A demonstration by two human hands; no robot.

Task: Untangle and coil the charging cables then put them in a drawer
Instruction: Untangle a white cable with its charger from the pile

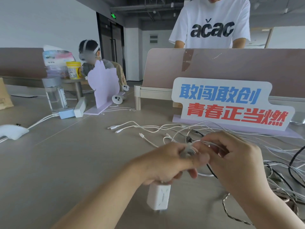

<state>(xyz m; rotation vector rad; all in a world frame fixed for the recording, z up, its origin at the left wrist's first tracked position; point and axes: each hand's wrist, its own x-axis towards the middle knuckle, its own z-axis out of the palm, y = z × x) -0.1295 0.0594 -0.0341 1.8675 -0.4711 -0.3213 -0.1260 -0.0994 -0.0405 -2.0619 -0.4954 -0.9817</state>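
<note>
**Cables bunched between both hands above the bench**

Cables, mostly white with a few black and braided ones, lie in a loose tangle across the bench, spreading from its middle toward the right edge of the view. Several free plug ends point left, lying apart from one another. Both hands meet over the near part of the tangle. The left hand is clenched around a small coiled bundle of white cable, its fingers curled under. The right hand pinches a white strand just beside that bundle, thumb and fingertips closed on it. A black cable passes beneath the two hands. Directly below the left hand a white charger block hangs or stands; whether it touches the bench cannot be told. Behind the tangle stands a sign with blue and red characters, its base touching some strands. Farther left are a clear water bottle, a pale blue box and a lilac cut-out stand.
</note>
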